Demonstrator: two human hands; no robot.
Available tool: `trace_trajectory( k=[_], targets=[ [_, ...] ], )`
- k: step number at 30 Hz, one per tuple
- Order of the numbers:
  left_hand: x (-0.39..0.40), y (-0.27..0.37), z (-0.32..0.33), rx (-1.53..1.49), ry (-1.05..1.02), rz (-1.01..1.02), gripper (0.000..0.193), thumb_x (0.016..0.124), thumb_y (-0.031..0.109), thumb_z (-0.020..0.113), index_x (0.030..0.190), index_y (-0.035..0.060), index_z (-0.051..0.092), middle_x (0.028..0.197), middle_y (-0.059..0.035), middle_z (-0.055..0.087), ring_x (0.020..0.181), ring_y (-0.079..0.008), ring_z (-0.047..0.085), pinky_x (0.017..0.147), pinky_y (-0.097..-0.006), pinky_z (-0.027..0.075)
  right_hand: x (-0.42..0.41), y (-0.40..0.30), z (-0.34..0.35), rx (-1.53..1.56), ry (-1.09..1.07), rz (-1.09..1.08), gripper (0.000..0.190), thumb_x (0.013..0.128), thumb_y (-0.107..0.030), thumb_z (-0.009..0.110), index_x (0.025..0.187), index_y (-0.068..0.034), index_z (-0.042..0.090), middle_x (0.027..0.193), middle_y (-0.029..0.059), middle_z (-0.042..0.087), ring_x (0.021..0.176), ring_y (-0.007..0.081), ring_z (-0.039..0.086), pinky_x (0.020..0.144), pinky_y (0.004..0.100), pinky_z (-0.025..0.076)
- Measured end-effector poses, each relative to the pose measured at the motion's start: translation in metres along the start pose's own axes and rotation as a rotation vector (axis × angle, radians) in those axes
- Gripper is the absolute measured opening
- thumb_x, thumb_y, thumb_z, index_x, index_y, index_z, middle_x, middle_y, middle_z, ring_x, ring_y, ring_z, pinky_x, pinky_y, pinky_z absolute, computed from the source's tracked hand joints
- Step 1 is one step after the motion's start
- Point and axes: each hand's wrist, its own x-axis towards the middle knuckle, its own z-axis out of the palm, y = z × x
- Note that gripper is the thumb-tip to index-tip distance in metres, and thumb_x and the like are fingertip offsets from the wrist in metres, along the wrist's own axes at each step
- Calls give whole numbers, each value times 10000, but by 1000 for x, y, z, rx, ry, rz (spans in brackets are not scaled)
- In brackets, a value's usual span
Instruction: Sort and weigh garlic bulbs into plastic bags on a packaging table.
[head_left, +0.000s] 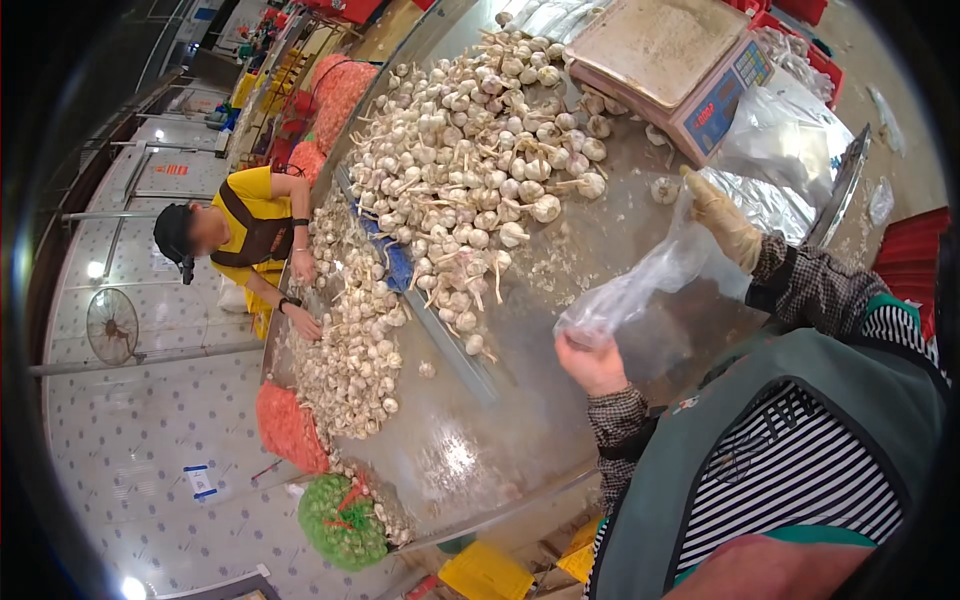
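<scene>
A clear plastic bag (637, 289) stretches between my two hands above the metal table (517, 442). My left hand (592, 364), at the near side of the table, grips one end of the bag. My right hand (724, 217), in a pale glove, pinches the other end near the scale. A big pile of garlic bulbs (465, 150) with stems lies beyond my hands, with a single garlic bulb (665, 190) beside my gloved fingertips. The digital scale (667, 60) stands at the upper right, its plate bearing no bulbs.
Clear plastic bags (787, 135) lie beside the scale. A metal divider (450, 345) and blue netting (386, 255) separate a second garlic pile (352, 337), where a co-worker (255, 232) has both hands. Red mesh sacks (289, 427) and a green mesh sack (341, 521) border the table; yellow crates (487, 574) stand below.
</scene>
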Motion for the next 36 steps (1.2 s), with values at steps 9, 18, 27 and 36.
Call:
trace_trajectory(
  k=[9,18,27,36],
  targets=[
    [111,49,2,135,356,99,587,945,368,445,1465,104,376,1434,-115,438,1298,-268,405,1051,-446,334,119,25,80,-422,147,-333,628,1002,-491,421,1379,10,458,1373,134,523,1250,234,483,1070,315,334],
    [249,62,63,765,-190,297,568,990,393,460,1455,76,388,1370,-143,500,1174,-275,548,962,-402,462,305,6,120,170,-900,169,561,994,-494,436,1332,-57,539,1227,134,617,1028,166,610,818,265,482],
    [191,37,52,396,-218,-49,589,1026,424,345,1454,23,391,1404,-140,494,1247,-282,495,1074,-427,377,156,-21,180,-172,-986,642,572,972,-531,484,1248,-47,613,949,50,702,764,117,655,700,273,562],
    [-23,51,115,1130,-581,542,485,1007,261,400,1357,-65,478,1491,-238,371,1385,-349,363,1138,-443,299,29,-147,68,-404,-1232,-199,375,991,-296,546,1144,18,682,1233,125,656,1105,169,604,963,298,450]
  ],
)
